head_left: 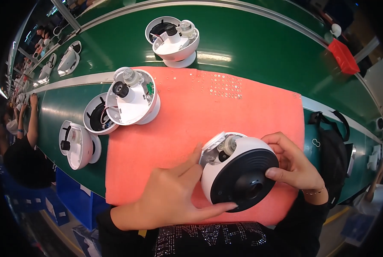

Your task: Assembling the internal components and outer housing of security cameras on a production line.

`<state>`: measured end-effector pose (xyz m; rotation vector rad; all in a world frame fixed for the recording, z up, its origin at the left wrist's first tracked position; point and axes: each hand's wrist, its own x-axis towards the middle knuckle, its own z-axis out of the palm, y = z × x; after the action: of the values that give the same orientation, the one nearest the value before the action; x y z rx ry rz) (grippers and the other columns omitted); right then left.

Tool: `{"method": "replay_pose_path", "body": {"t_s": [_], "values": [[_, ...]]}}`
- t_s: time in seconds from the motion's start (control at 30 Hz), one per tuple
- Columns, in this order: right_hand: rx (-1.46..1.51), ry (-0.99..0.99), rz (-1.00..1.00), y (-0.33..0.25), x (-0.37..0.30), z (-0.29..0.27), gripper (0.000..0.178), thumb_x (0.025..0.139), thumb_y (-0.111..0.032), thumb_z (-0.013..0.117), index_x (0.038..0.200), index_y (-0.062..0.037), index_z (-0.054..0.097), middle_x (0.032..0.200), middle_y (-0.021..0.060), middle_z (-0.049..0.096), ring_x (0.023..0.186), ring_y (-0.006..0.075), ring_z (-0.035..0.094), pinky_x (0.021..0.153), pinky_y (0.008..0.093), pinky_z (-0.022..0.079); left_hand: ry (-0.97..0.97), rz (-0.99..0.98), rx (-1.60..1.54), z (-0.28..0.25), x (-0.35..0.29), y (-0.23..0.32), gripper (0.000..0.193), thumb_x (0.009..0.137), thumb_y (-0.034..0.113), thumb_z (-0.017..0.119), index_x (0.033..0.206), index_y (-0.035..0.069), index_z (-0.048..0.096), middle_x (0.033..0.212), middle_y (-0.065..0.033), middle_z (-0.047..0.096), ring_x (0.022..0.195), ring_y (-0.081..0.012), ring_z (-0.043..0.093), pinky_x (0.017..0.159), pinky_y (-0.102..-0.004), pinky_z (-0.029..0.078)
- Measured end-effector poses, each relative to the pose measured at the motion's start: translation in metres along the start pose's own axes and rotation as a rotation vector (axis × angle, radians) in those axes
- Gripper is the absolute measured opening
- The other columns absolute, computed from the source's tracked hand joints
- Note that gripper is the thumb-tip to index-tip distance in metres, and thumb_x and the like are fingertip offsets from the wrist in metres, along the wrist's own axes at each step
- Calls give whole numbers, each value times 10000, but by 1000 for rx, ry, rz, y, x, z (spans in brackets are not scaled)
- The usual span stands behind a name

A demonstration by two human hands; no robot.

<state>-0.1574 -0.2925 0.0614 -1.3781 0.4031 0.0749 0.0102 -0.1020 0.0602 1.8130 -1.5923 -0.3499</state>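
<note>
Close to me, over the pink foam mat (178,141), is a round white camera housing (253,147) with a black front cover (243,184) tilted toward me. A lens shows under the cover, and a gap on its upper left reveals clear and black parts inside. My left hand (168,195) grips the left side, its thumb along the cover's lower edge and its fingers at the white rim. My right hand (292,165) closes round the right side, thumb on the black cover, other fingers partly hidden behind the shell.
Opened camera housings stand at the mat's left corner (146,96), on the green belt (180,53) and at the left (82,154). Rows of small screws (225,85) lie on the mat. A black bag (333,141), a red bin (343,55) and blue bins (73,197) surround it. A person (26,162) sits left.
</note>
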Motion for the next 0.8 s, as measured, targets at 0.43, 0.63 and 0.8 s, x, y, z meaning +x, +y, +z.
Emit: {"method": "replay_pose_path", "body": {"t_s": [0.43, 0.63, 0.8], "values": [[-543, 83, -128, -4, 45, -12, 303, 837, -218, 589, 645, -1, 502, 552, 3, 472, 523, 34, 422, 459, 221, 346, -128, -139, 174, -16, 19, 4, 501, 626, 421, 731, 661, -54, 577, 464, -106, 525, 409, -257, 549, 400, -322, 436], [-653, 99, -193, -1, 54, -12, 413, 868, -302, 507, 592, 5, 486, 476, 88, 408, 431, 129, 412, 437, 279, 321, -399, -286, 202, -27, 38, 1, 566, 659, 486, 677, 508, -43, 541, 424, -161, 459, 379, -292, 483, 421, -357, 395], [-842, 55, -353, 4, 51, -14, 335, 830, -276, 546, 627, -12, 507, 554, 111, 498, 456, 223, 472, 465, 319, 371, -419, -299, 185, -31, 41, 7, 589, 671, 506, 658, 516, -51, 541, 433, -169, 459, 390, -308, 474, 427, -370, 386]]}}
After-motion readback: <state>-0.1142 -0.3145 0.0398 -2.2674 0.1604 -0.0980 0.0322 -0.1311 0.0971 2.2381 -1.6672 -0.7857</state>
